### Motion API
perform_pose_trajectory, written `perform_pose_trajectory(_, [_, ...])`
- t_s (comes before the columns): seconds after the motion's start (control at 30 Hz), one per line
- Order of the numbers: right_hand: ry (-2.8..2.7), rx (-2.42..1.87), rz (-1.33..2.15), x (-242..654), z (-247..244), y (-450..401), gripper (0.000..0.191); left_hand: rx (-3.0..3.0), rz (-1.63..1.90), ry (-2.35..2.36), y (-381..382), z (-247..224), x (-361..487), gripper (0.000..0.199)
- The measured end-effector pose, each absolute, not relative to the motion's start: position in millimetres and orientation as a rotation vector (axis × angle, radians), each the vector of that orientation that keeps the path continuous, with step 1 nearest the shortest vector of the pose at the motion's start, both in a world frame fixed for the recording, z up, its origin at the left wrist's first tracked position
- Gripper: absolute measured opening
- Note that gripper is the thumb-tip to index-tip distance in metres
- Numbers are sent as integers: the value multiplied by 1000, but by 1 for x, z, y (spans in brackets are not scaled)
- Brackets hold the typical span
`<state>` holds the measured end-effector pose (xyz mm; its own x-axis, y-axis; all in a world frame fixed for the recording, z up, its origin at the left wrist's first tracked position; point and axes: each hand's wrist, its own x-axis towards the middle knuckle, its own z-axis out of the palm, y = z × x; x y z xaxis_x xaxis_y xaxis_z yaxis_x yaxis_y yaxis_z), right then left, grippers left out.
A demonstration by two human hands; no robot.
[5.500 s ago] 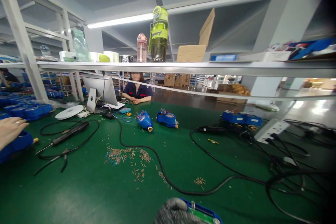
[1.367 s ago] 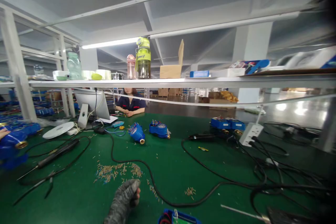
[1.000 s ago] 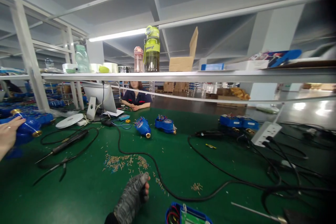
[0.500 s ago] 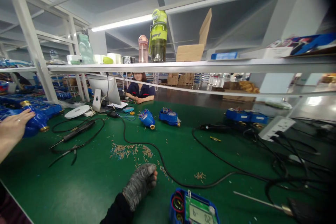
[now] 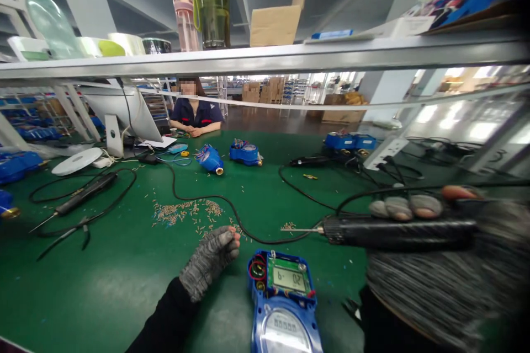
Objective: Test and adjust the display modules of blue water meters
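Note:
My left hand point(image 5: 211, 259), in a grey fingerless glove, is closed at the centre of the bench, fingertips pinched together; whether a small piece is between them is hidden. Just right of it lies a blue meter point(image 5: 284, 309) with its top compartment open, showing a circuit board, a lit display and red wires. My right hand point(image 5: 439, 253), gloved too, is wrapped round a black electric screwdriver point(image 5: 397, 233), held level with its thin bit pointing left above the bench. Small screws point(image 5: 178, 212) lie scattered beyond my left hand, with a smaller pile point(image 5: 289, 226) near the bit's tip.
Two blue meters point(image 5: 210, 159) stand farther back, before a seated person point(image 5: 194, 113). A second screwdriver point(image 5: 85, 194) and cutters point(image 5: 74, 234) lie at left. A black cable point(image 5: 236, 212) crosses the bench. A power strip point(image 5: 385, 153) is at right, beneath a shelf point(image 5: 265, 60).
The view has tilted down and shifted right. My right hand has come in holding the screwdriver, which lay on the bench before. Another person's hand at far left has gone from view.

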<state>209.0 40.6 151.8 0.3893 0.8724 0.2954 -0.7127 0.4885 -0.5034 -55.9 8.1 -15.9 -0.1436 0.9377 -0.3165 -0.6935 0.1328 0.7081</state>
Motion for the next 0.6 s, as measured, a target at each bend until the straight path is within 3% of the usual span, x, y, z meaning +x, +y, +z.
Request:
perform_pose_trajectory(0.13, [-571, -278, 1116, 179, 144, 42, 14, 402, 1382, 838, 1, -13, -48, 36])
perform_pose_trajectory(0.33, [-646, -291, 1211, 152, 134, 36, 37, 472, 1383, 804, -5, -5, -42, 29])
perform_pose_trajectory(0.6, [-680, -281, 1242, 142, 122, 39, 34, 497, 1399, 813, -6, 2, -39, 34])
